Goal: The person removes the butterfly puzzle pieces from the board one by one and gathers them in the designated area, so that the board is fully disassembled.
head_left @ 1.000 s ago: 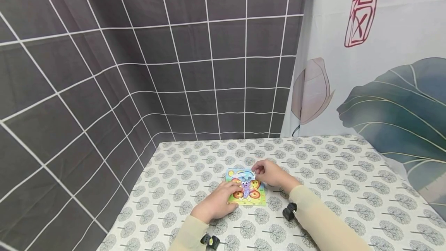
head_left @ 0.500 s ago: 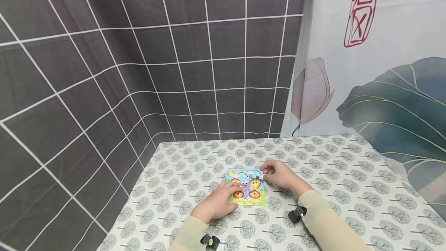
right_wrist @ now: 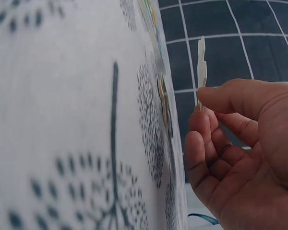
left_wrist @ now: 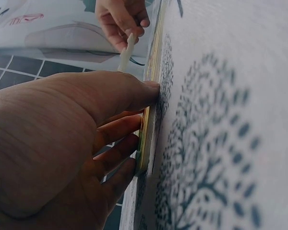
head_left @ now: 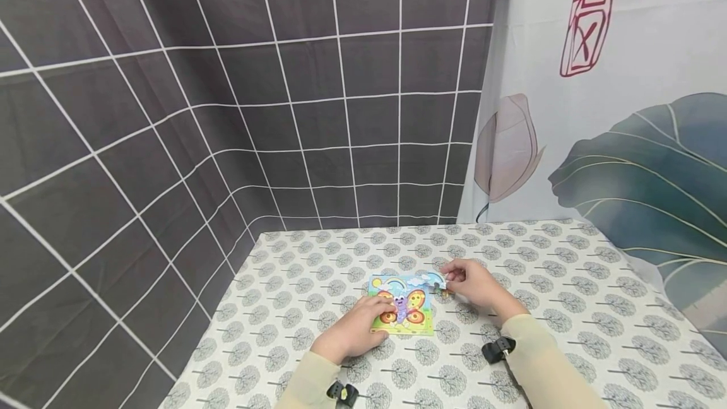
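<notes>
A square jigsaw puzzle (head_left: 417, 327) with a smiling purple butterfly lies flat on the tablecloth. My left hand (head_left: 356, 326) rests at its left side, the fingers (left_wrist: 121, 128) straight over the face and the thumb at the edge. My right hand (head_left: 474, 283) pinches a thin puzzle piece (head_left: 434, 279) printed with a rainbow and clouds, between thumb and fingertips. In the right wrist view this piece (right_wrist: 202, 67) shows edge-on, raised off the cloth; its pale edge also shows in the left wrist view, near the right hand (left_wrist: 122, 19).
A small, flat orange and dark thing (head_left: 447, 293) lies on the cloth beneath the right hand. The tree-print tablecloth (head_left: 318, 251) covers the table. A dark grid curtain (head_left: 341, 118) hangs behind and to the left, a white floral one (head_left: 534, 163) at the right.
My right hand has moved right with the rainbow piece, from over the puzzle's upper right to beyond its right edge. The left hand and the puzzle have stayed put.
</notes>
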`<state>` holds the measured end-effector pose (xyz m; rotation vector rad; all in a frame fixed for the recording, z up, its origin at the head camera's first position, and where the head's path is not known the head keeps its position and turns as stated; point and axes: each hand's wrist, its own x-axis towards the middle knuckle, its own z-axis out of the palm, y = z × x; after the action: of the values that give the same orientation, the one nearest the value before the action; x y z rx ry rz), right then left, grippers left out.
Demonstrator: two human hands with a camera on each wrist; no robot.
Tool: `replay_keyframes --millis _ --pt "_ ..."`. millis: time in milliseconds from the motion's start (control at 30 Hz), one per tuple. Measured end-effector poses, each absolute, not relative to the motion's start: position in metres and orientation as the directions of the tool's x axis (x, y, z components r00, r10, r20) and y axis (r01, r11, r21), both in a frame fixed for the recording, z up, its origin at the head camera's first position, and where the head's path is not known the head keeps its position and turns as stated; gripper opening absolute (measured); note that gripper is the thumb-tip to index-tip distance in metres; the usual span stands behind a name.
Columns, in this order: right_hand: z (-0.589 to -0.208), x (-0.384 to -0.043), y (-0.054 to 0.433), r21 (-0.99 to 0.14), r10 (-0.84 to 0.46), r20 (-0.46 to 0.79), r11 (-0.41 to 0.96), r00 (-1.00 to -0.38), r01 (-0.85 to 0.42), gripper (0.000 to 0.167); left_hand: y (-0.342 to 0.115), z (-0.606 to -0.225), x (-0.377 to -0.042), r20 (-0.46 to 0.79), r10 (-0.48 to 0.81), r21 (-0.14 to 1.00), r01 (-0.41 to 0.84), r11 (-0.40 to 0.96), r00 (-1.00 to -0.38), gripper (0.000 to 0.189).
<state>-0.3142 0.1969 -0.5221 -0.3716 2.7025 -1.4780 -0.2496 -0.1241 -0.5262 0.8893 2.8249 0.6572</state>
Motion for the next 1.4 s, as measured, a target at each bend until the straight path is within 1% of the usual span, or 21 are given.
replay_keyframes --millis 300,567,800,967,1100,1333,1400 --pt "-0.525 -0.318 0.219 -0.803 -0.211 0.097 0.56 -0.973 -0.202 0.032 -0.126 -0.529 -0.25 0.028 0.569 0.443 0.52 0.73 -0.822 0.06" --pt "-0.527 -0.318 0.237 -0.777 -0.217 0.079 0.598 -0.973 -0.197 0.033 -0.127 -0.527 -0.25 0.024 0.57 0.447 0.519 0.729 -0.821 0.06" --pt "-0.531 -0.319 0.248 -0.748 -0.226 0.078 0.63 -0.971 -0.207 0.028 -0.127 -0.528 -0.25 0.027 0.568 0.457 0.515 0.725 -0.823 0.06" --pt "-0.53 -0.317 0.253 -0.755 -0.213 0.059 0.629 -0.975 -0.183 0.027 -0.127 -0.528 -0.25 0.027 0.568 0.46 0.515 0.724 -0.823 0.059" --pt "-0.531 -0.315 0.255 -0.778 -0.184 0.026 0.614 -0.983 -0.135 0.03 -0.127 -0.527 -0.25 0.031 0.568 0.454 0.518 0.725 -0.822 0.059" --pt "-0.527 -0.311 0.258 -0.794 -0.174 0.015 0.597 -0.985 -0.117 0.03 -0.127 -0.527 -0.25 0.03 0.567 0.449 0.518 0.728 -0.823 0.059" --pt "-0.526 -0.309 0.258 -0.806 -0.157 -0.005 0.585 -0.988 -0.089 0.031 -0.128 -0.528 -0.25 0.028 0.567 0.448 0.517 0.729 -0.823 0.059"
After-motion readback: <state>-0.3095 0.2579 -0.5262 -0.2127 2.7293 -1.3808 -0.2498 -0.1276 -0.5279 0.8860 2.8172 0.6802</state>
